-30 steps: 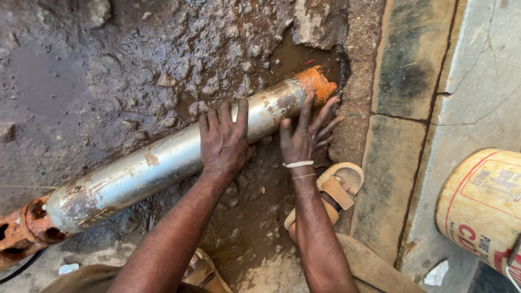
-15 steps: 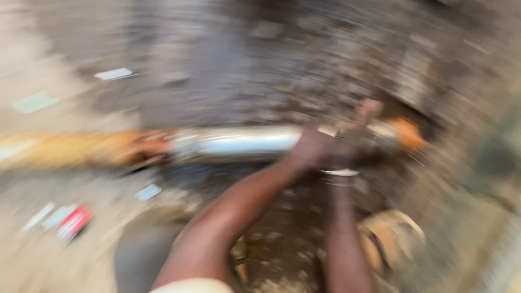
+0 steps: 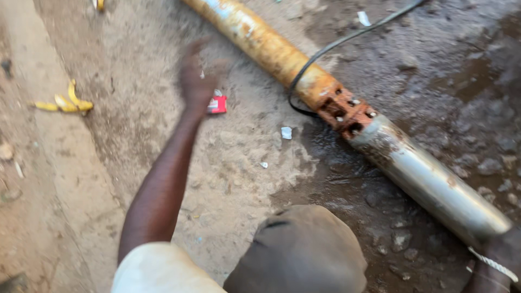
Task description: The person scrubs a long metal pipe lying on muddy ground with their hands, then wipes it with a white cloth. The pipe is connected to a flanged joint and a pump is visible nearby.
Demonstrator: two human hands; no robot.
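A long pipe lies slantwise on the muddy ground: a rusty yellow section (image 3: 260, 43) at the top, an orange-brown coupling (image 3: 344, 111) in the middle, and a shiny steel section (image 3: 429, 179) running to the lower right. My left hand (image 3: 198, 76) is blurred and raised over the dirt, fingers apart and holding nothing, just above a small red packet (image 3: 217, 104). My right hand (image 3: 502, 255) is at the bottom right corner against the steel section's lower end. It is mostly cut off by the frame, with a white band on its wrist.
A black cable (image 3: 336, 43) loops from the top right to the coupling. A banana peel (image 3: 65, 102) lies at the left on dry ground. Small white scraps (image 3: 286, 132) dot the dirt. My knee in grey-brown cloth (image 3: 304, 249) fills the bottom centre.
The view has swung left along the pipe. My left hand has come off the steel section and reached out over the dirt near the red packet. My right hand stays at the pipe.
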